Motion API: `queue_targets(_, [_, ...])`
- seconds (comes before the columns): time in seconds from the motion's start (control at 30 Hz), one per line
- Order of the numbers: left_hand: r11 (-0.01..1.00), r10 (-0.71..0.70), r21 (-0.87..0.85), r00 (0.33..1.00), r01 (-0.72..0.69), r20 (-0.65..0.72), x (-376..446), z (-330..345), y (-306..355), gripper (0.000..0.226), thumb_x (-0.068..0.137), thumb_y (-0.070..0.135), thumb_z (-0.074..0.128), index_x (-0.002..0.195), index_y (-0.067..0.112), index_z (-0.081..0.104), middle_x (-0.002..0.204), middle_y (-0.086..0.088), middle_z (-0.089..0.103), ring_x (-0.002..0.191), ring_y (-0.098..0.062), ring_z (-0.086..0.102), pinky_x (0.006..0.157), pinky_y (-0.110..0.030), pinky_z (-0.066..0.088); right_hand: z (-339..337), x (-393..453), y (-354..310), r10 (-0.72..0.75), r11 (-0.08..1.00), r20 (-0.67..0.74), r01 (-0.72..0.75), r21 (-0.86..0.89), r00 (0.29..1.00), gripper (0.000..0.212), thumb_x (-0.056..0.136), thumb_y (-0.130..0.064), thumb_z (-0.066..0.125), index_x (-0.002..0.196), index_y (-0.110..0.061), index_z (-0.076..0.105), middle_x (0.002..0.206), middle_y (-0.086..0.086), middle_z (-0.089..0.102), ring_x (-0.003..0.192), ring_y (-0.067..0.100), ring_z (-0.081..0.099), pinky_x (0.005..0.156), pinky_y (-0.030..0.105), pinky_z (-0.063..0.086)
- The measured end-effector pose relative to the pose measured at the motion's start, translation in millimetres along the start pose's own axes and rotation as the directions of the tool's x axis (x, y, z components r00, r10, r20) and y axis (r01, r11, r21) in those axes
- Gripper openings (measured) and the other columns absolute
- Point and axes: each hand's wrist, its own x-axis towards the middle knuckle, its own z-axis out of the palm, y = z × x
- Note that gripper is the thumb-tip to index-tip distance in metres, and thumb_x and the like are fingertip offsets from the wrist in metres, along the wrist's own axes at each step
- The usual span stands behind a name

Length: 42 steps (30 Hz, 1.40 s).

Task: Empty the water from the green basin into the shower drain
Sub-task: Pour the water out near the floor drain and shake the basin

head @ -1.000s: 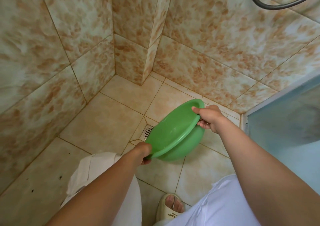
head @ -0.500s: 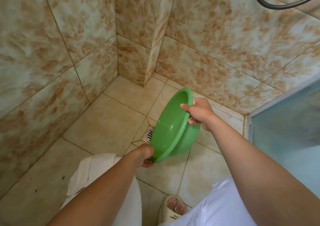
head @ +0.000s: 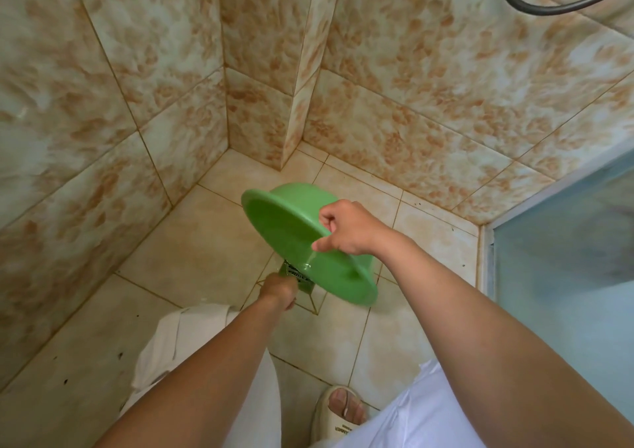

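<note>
The round green plastic basin (head: 291, 238) sits in the middle of the frame, tipped steeply so its open mouth faces down and toward the lower left. That tilt lets the water run off the low edge, and a thin clear sheet of it spills from the rim just above the square metal shower drain (head: 298, 277), set in the beige tiled floor (head: 192, 241) directly below. The right hand (head: 346, 229) takes the upper part of the rim, its fingers curled over the edge, lifting that side high. The left hand (head: 278, 288) is lower, at centre-bottom of the basin. It seems to steady the low edge near the drain, but I cannot tell whether its fingers actually close on the rim, since they are hidden. Judging by the weak trickle, the pour looks nearly done.
</note>
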Motion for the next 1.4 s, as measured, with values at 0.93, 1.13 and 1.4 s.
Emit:
queue_targets(0.93, [0.834,0.394,-0.078,0.690,-0.546,-0.607,-18.9,-32.8,17.6,0.083,0.087,-0.005,0.047,0.157,0.022,0.010,0.159,-0.010,0.028,0.145,-0.029,0.031,0.115,-0.038,0.026,-37.5,-26.6,-38.0,-0.379,0.854,-0.258,0.228,-0.468,0.889,0.031,0.072,0.005,0.065,0.067,-0.015,0.043,0.074,0.003,0.056,0.073,0.027,0.053,0.063,0.040,0.047])
queue_targets(1.13, [0.836,0.469,0.017,0.699,-0.548,-0.539,-22.2,-27.3,14.3,0.079,0.088,0.004,0.047,0.156,0.022,0.011,0.150,-0.016,0.042,0.135,-0.033,0.042,0.107,-0.041,0.037,-48.9,-31.8,-35.6,-0.400,0.896,-0.438,0.243,-0.372,0.805,0.037,0.066,0.006,0.065,0.064,-0.021,0.041,0.067,-0.005,0.049,0.067,0.022,0.051,0.059,0.030,0.034])
queue_targets(1.4, [0.894,0.429,0.049,0.820,-0.446,-0.378,-24.3,-22.1,12.6,0.067,0.090,0.016,0.051,0.151,0.026,0.024,0.137,-0.010,0.056,0.124,-0.035,0.054,0.101,-0.043,0.044,-61.2,-26.1,-11.5,-0.151,0.988,-0.664,0.121,-0.092,0.732,0.026,0.064,0.002,0.068,0.061,-0.017,0.051,0.055,-0.007,0.047,0.059,0.023,0.051,0.053,0.032,0.040])
